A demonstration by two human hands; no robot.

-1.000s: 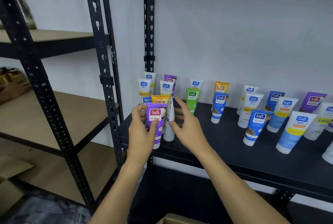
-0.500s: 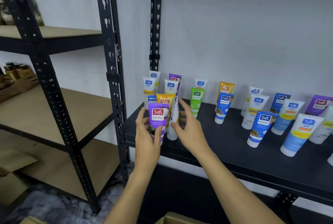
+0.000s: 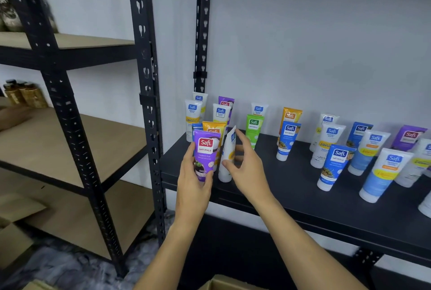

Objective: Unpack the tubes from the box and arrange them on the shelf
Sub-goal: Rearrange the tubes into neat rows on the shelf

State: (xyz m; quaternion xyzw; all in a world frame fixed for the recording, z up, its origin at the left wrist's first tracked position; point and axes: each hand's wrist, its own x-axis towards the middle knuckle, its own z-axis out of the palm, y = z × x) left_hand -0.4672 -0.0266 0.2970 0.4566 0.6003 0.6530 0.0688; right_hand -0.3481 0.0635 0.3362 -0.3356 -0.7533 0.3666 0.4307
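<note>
Your left hand (image 3: 194,187) grips the purple tube (image 3: 205,155) at the shelf's (image 3: 291,194) nine-o'clock end; your right hand (image 3: 245,166) pinches the tilted white tube (image 3: 227,157). Crowded neighbours could topple.

There is a single view, from a camera worn on the person's head. It looks forward and slightly down at the dark shelf (image 3: 303,198) from close by, near enough that both forearms run up from the bottom edge to the left hand (image 3: 194,182) and the right hand (image 3: 247,168) at the middle of the picture. The wide lens bends the black upright posts (image 3: 147,103) outward toward the edges. The view faces the pale wall (image 3: 314,45) behind the shelf; a second rack with wooden boards (image 3: 70,145) fills the left side, and the rim of a cardboard box (image 3: 224,284) shows at the very bottom.
</note>
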